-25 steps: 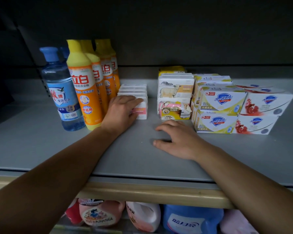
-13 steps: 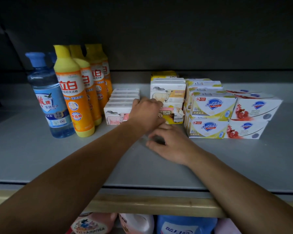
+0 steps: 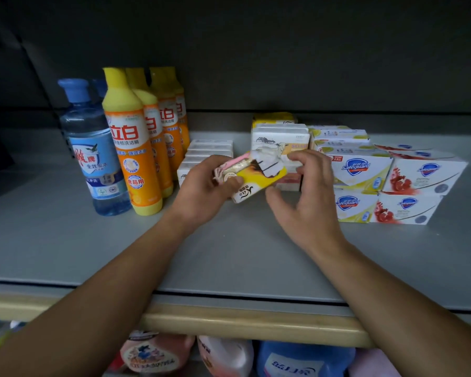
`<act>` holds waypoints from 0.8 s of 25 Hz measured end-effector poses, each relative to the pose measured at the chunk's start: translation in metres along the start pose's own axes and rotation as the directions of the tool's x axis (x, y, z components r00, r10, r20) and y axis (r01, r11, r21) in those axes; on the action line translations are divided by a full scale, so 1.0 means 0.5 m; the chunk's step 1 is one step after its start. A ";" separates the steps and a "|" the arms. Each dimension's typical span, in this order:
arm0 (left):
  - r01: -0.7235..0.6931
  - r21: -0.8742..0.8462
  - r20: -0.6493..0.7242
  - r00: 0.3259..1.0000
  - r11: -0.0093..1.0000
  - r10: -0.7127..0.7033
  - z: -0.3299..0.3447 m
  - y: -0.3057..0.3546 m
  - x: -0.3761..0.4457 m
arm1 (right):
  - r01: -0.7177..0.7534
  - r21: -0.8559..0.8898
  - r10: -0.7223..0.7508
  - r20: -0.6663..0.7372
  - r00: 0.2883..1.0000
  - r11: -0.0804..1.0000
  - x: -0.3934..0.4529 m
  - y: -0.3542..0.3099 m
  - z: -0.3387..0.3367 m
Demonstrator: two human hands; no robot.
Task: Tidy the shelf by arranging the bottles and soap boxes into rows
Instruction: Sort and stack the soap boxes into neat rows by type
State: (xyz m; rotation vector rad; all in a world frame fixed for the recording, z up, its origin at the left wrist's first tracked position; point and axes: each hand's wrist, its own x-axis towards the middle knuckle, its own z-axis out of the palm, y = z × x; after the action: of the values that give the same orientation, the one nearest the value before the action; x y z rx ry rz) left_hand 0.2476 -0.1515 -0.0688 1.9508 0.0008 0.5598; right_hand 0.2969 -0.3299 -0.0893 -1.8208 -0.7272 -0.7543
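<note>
The left hand (image 3: 201,191) grips a yellow soap box (image 3: 252,178), lifted and tilted above the shelf (image 3: 65,240), right of the orange bottles (image 3: 132,148). The right hand (image 3: 307,197) pinches the box's right end, thumb spread below.

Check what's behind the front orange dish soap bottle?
Behind the front orange bottle stand at least three more orange bottles in a row running back. Their lower parts are covered; whether more stand further back cannot be seen. A blue bottle stands beside it.
</note>
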 end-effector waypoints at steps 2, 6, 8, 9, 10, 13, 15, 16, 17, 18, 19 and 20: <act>0.140 -0.345 0.051 0.990 0.928 -0.130 -0.009 -0.009 -0.010 | 0.039 -0.011 -0.036 0.206 0.978 0.999 -0.003 0.001 0.003; 0.250 -0.465 0.148 0.968 0.850 -0.204 -0.024 -0.018 -0.006 | 0.132 -0.043 -0.107 0.374 0.921 0.990 -0.008 0.005 0.005; 0.336 -0.434 0.181 0.941 0.836 -0.285 -0.023 -0.019 -0.005 | 0.145 -0.026 -0.127 0.342 0.931 0.989 -0.008 0.008 0.004; 0.381 -0.416 0.193 0.924 0.826 -0.329 -0.024 -0.018 -0.005 | 0.123 -0.009 -0.112 0.342 0.933 0.992 -0.008 0.008 0.004; 0.417 -0.400 0.204 0.909 0.816 -0.364 -0.026 -0.018 -0.005 | 0.074 0.011 -0.073 0.341 0.937 0.997 -0.008 0.009 0.004; 0.487 -0.346 0.255 0.871 0.802 -0.419 -0.028 -0.018 -0.002 | -0.152 0.070 0.130 0.258 0.957 0.986 -0.005 0.009 0.006; 0.504 -0.276 0.279 0.857 0.818 -0.433 -0.022 -0.018 -0.004 | -0.300 0.168 0.261 0.216 0.941 0.939 -0.002 0.008 0.006; 0.506 -0.241 0.285 0.853 0.828 -0.438 -0.018 -0.019 -0.004 | -0.347 0.190 0.305 0.218 0.927 0.918 -0.001 0.008 0.005; 0.509 -0.217 0.286 0.849 0.833 -0.444 -0.015 -0.021 -0.004 | -0.380 0.193 0.334 0.231 0.914 0.905 0.000 0.005 0.005; 0.514 -0.209 0.286 0.846 0.832 -0.450 -0.014 -0.022 -0.003 | -0.393 0.185 0.346 0.240 0.907 0.901 0.000 0.004 0.006; 0.520 -0.214 0.287 0.843 0.827 -0.456 -0.015 -0.023 -0.001 | -0.391 0.178 0.344 0.243 0.907 0.903 -0.001 0.003 0.007; 0.531 -0.230 0.294 0.837 0.815 -0.462 -0.017 -0.024 0.002 | -0.372 0.170 0.330 0.233 0.915 0.913 -0.002 0.006 0.009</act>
State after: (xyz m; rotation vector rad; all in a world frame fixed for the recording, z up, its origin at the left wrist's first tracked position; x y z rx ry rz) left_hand 0.2482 -0.1385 -0.0761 1.6085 0.2671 -0.0204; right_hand 0.2990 -0.3269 -0.0930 -1.7796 -0.5574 -0.2473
